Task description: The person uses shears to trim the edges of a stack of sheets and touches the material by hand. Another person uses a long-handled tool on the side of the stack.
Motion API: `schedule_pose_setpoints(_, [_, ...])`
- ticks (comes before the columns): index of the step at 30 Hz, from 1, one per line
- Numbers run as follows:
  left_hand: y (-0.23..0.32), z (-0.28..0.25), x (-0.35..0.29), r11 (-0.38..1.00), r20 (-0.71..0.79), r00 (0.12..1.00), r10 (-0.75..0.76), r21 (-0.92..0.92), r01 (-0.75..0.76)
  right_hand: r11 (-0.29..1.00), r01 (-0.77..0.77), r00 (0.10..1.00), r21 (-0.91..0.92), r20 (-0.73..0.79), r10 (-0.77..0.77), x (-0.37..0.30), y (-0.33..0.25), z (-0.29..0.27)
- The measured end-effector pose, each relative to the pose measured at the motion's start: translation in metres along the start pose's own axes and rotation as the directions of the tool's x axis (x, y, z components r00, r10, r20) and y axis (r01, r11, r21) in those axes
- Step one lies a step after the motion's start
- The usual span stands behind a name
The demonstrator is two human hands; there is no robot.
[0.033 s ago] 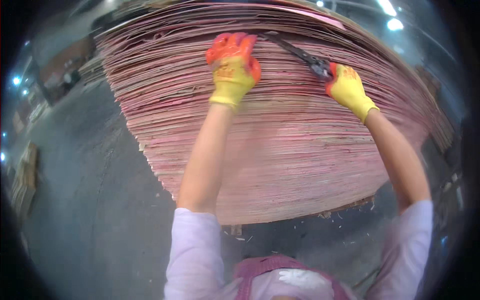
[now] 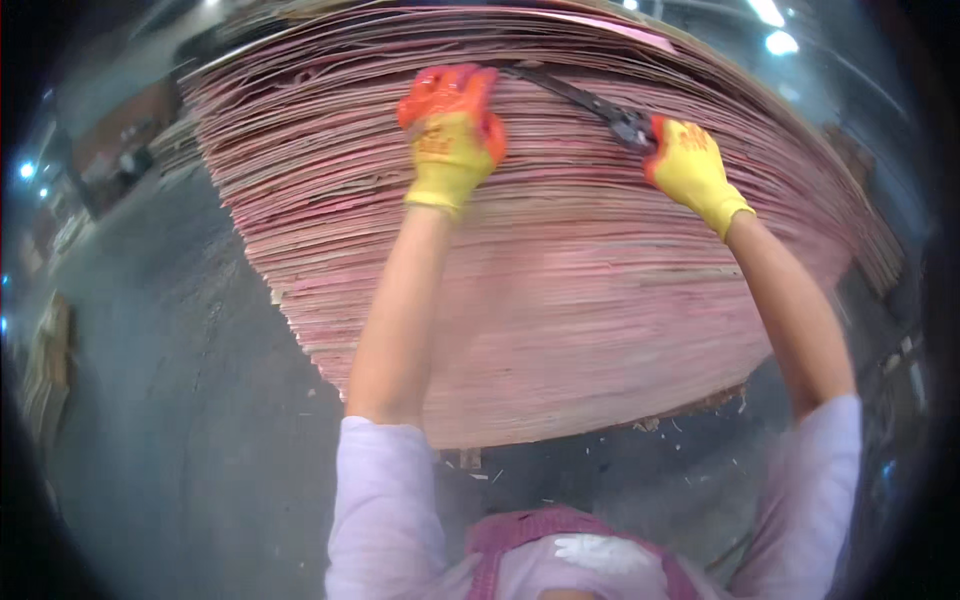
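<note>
A tall stack of thin wood sheets [image 2: 600, 290], its layered edges tinted pink, fills the middle of the head view. My right hand [image 2: 688, 168], in a yellow glove with orange fingers, is closed round the handle end of a dark, long, narrow-bladed tool [image 2: 585, 98]. The tool slants up and left across the upper sheet edges, its tip close to my left hand. My left hand [image 2: 450, 135], gloved alike, lies against the upper edges with its fingers bent and close together. Whatever those fingertips grip is hidden.
Grey floor [image 2: 160, 380] with small pale scraps spreads around the stack. More boards [image 2: 48, 365] stand at the far left. Another pile of sheets [image 2: 178, 145] shows behind the stack's left corner. Bright ceiling lamps [image 2: 780, 43] hang at the upper right.
The whole view has shifted slightly, so stack and hands sit a little farther left. Both hands keep nearly the same place on the stack, the tool still in the right.
</note>
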State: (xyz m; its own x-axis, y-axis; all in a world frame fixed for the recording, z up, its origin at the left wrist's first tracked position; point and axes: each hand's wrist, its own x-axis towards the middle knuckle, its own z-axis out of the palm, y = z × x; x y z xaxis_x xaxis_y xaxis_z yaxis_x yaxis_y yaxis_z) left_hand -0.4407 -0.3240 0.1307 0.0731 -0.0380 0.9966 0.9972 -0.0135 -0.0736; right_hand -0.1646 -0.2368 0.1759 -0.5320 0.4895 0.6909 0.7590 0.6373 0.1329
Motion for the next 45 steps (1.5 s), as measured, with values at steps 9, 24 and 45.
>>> schedule_pose_setpoints(9, [0.0, -0.003, 0.004, 0.998, 0.052, 0.997, 0.055, 0.034, -0.057, 0.986, -0.15, 0.989, 0.077, 0.011, 0.15, -0.103, 0.07, 0.032])
schedule_pose_setpoints(24, [0.269, -0.032, -0.159, 0.888, 0.843, 0.351, 0.408, -0.455, 0.062, 0.973, -0.224, 0.893, 0.053, 0.411, 0.183, -0.328, 0.12, 0.061])
schedule_pose_setpoints(45, [0.305, 0.142, -0.094, 0.871, 0.659, 0.714, -0.235, 0.469, -0.146, -0.759, -0.557, 0.317, 0.337, 0.931, 0.181, -0.6, 0.324, 0.038])
